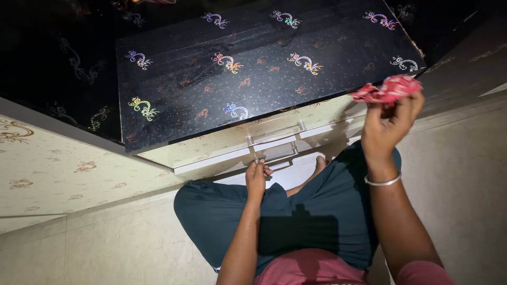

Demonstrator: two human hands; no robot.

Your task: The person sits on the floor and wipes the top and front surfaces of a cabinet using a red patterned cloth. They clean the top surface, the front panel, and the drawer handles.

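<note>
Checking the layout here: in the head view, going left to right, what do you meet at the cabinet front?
Left hand on the lower drawer handle → right hand, raised, holding a red cloth, silver bangle at its wrist.

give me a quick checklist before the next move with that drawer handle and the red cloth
1. Left hand on the lower drawer handle: ok, fingers are wrapped around it.
2. Right hand grip on the red cloth: ok, pinched at the fingertips, held beside the front edge of the black patterned top.
3. Lower drawer open or closed: cannot tell, its front is seen edge-on from above.
4. Upper drawer handle free: ok, nothing touches it.
5. Room for the drawer to slide out: not ok, the person's legs in dark green trousers sit right in front of it.
6. Lighting: not ok, the scene is dim with hard shadows.
</note>
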